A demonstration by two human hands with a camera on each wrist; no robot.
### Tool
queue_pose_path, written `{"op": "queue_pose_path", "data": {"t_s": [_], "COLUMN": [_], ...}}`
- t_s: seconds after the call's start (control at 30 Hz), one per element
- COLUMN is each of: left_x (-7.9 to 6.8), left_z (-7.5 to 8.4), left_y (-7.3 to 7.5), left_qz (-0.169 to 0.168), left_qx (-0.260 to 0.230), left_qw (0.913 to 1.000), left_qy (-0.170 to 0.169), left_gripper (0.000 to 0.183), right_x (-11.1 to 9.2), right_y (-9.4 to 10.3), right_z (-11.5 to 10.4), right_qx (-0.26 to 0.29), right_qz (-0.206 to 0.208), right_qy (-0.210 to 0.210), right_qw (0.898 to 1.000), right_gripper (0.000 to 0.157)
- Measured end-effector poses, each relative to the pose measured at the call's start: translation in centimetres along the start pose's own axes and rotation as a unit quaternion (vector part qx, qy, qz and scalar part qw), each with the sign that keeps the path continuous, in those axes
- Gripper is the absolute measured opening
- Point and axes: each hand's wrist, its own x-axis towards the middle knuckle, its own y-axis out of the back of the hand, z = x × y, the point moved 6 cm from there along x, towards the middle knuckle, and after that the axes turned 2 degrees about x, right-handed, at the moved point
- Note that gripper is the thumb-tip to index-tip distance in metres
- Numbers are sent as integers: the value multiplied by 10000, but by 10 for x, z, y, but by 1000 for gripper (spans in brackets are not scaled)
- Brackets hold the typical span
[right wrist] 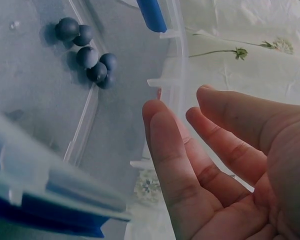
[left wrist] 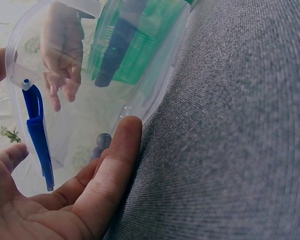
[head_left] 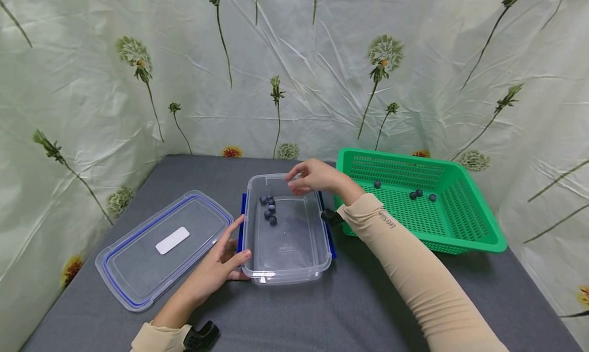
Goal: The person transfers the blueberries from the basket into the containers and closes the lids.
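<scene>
A clear plastic food container (head_left: 294, 255) with blue side latches stands on the cloth, holding several blueberries (head_left: 268, 215) toward its far left. My left hand (head_left: 221, 265) holds its near left side, thumb over the rim and fingers along the outer wall beside a hanging latch (left wrist: 38, 137). Over the far right corner is my right hand (head_left: 317, 178), its thumb and fingers parted with nothing between them. The right wrist view shows those fingertips (right wrist: 157, 112) close to the rim, apart from the blueberry cluster (right wrist: 87, 57).
A green slotted basket (head_left: 478, 209) stands to the right, with several blueberries (head_left: 413, 195) on its floor. Left of the container lies its clear lid (head_left: 138, 270), with a blue seal and a white label (head_left: 172, 240). Behind the grey-covered table (head_left: 285, 321) hangs a flower-printed curtain (head_left: 322, 86).
</scene>
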Motion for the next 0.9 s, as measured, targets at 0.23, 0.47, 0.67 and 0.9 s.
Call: {"op": "queue_pose_path", "data": {"t_s": [0.23, 0.47, 0.67, 0.9], "left_x": [0, -2, -1, -1], "left_z": [0, 2, 1, 1], "left_y": [0, 0, 0, 0], "left_qz": [-24, -53, -36, -15], "left_qx": [-10, -12, -7, 10], "left_qw": [10000, 9999, 9999, 10000], "left_qy": [-33, -104, -100, -85], "left_gripper": [78, 78, 78, 78], "right_x": [-2, -7, -10, -13], "right_y": [8, 18, 27, 41], "right_z": [3, 5, 8, 19], "right_qx": [80, 221, 281, 234], "right_qz": [28, 125, 187, 391], "right_qy": [-18, -1, 66, 21], "right_qw": [10000, 9997, 9994, 9990], "right_gripper": [31, 37, 37, 35]}}
